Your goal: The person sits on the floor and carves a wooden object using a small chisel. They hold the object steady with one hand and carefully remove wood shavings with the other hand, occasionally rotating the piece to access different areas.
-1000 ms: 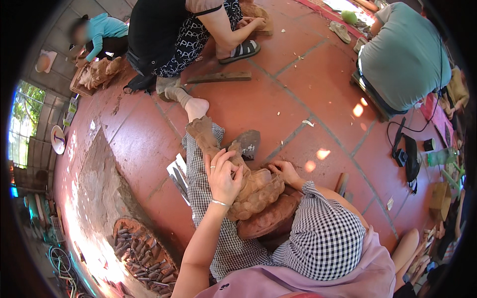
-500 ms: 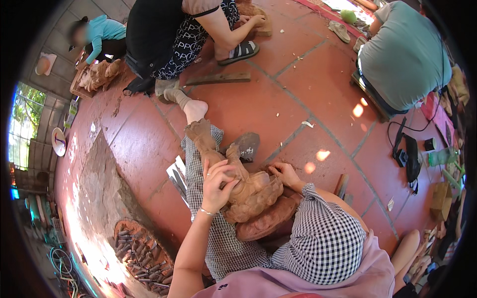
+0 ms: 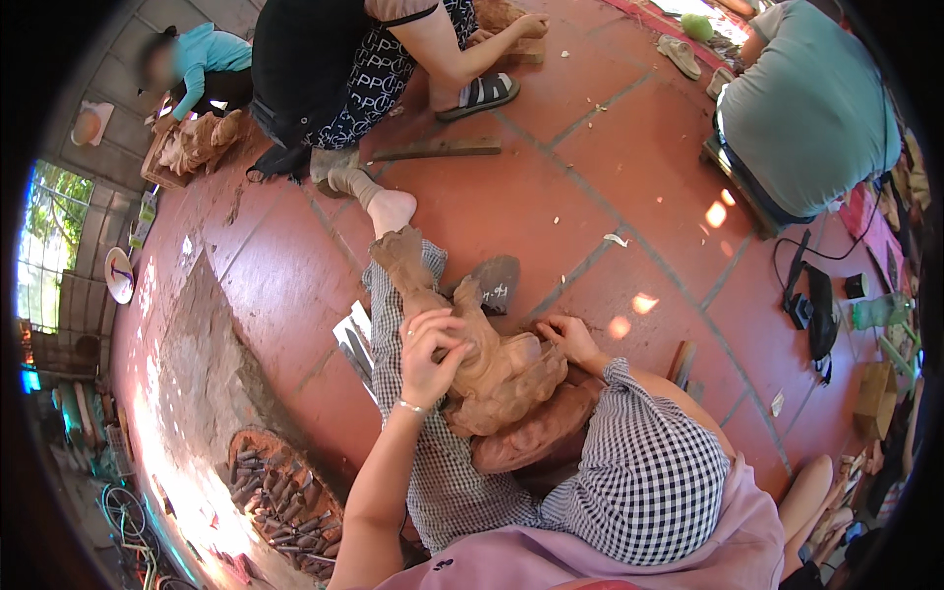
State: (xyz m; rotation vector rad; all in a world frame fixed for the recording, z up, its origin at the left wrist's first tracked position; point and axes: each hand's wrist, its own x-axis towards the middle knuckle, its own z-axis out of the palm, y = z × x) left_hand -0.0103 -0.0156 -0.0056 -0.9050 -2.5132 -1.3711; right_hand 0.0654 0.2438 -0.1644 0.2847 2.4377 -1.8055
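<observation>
A brown carved wooden figure [image 3: 506, 379] lies tilted across my lap, its narrow end pointing away to the upper left and its rounded carved base [image 3: 536, 433] close to me. On its upper left side rests my left hand [image 3: 430, 359], fingers curled and thumb drawn in; whatever they pinch is too small to make out. My right hand [image 3: 572, 340] is at the figure's right edge with its fingers bent together, and their tips hide what they hold. Behind the figure, a dark flat piece with pale markings [image 3: 499, 280] lies on the floor.
Carving tools [image 3: 285, 506] fill a hollow at the lower left, beside a grey slab [image 3: 211, 364]. A wooden strip [image 3: 438, 148] lies ahead. Co-workers sit far left, ahead and at the right [image 3: 806, 118]. A black strap, a bottle [image 3: 882, 311] and a wooden block [image 3: 874, 398] are at right.
The whole view has shifted slightly. My left hand has moved a little over the figure, while my right hand stays at its edge. The co-worker ahead has raised a hand slightly.
</observation>
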